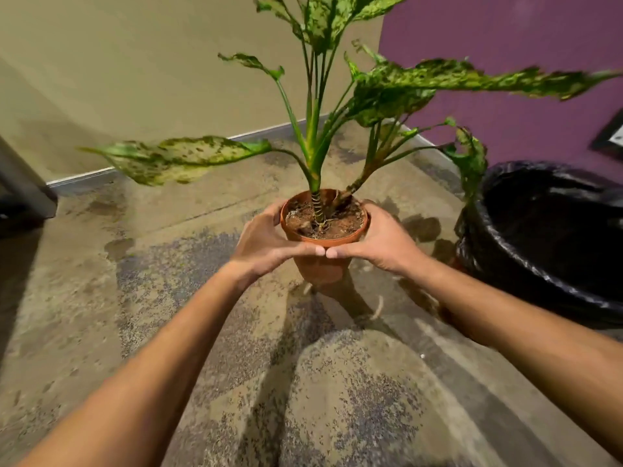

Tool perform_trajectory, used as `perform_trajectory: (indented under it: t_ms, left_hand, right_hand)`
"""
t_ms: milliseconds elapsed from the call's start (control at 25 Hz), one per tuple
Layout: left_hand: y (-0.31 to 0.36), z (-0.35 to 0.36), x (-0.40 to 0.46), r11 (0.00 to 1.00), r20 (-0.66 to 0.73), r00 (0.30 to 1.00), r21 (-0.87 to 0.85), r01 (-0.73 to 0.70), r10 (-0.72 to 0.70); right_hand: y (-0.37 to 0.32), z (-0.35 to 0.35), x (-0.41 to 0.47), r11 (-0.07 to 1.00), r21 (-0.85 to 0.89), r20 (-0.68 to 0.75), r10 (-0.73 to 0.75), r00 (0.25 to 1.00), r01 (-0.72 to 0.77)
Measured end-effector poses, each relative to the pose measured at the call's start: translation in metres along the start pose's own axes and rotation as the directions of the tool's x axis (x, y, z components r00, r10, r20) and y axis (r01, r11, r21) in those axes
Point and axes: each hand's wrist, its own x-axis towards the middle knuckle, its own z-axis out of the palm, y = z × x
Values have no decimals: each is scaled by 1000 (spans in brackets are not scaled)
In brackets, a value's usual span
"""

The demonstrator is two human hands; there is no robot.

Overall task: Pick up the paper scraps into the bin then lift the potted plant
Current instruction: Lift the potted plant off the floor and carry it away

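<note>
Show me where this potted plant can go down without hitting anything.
Bare floor lies left of the potted plant, toward the beige wall. The right is crowded: the bin stands close and leaves droop at its rim. Both hands, left hand and right hand, hold the pot.

The place looks like a bare indoor corner of a public or office building rather than a home: a stained, worn concrete floor (168, 298), a beige wall (135, 62) meeting a purple wall (505, 45), a metal skirting strip (84, 176), and a large bin lined with a black plastic bag (546, 237).
</note>
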Motion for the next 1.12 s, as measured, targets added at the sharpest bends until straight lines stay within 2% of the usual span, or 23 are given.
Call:
perform_trajectory:
  t_ms: [280, 480, 640, 800, 960, 1120]
  left_hand:
    - [125, -62, 54, 991, 52, 998, -132, -21, 28]
    - [252, -138, 89, 980, 112, 993, -198, -13, 36]
    - [354, -204, 108, 961, 166, 986, -273, 36, 10]
    - [461, -262, 123, 983, 189, 982, -184, 31, 5]
    - [560, -309, 133, 973, 193, 981, -224, 63, -19]
    - [646, -347, 147, 984, 216, 976, -168, 57, -20]
  right_hand:
    - [-105, -102, 17, 998, -57, -146, -41, 988, 33]
    - [-222, -194, 32, 997, 42, -185, -53, 981, 62]
    - [-324, -265, 40, 999, -11, -204, -45, 978, 44]
    - [-416, -333, 39, 1000, 4, -207, 7, 978, -6]
    - [-504, -406, 36, 997, 36, -185, 72, 980, -66]
    - [-574, -473, 34, 994, 74, -148, 93, 985, -82]
